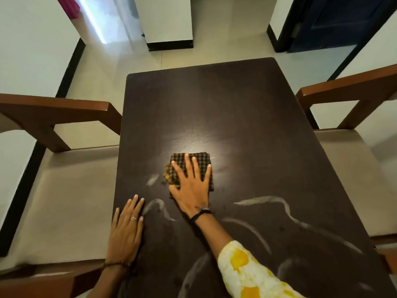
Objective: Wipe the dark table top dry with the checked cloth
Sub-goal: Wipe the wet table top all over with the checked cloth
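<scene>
Wiping is the step in hand, and you're in the middle of it. Your right hand (191, 186) lies flat on the folded brown-and-cream checked cloth (191, 163), fingers spread and straight, pressing it down rather than pinching it; so the grip is a splayed palm. The cloth sits just below the centre of the frame, on the dark rectangular wooden table (247, 108). Your left hand (125, 231) rests flat at the table's left edge, lower left of the frame, fingers straight and together, holding nothing, apparently bracing you. Your right forearm reaches up from the bottom edge in a white-and-yellow patterned sleeve (251, 272). Pale wet streaks (277, 202) curve across the lower part of the frame, right of the cloth and below it. I'd judge the next move calls for dragging the cloth down and right through those streaks with steady pressure.
</scene>
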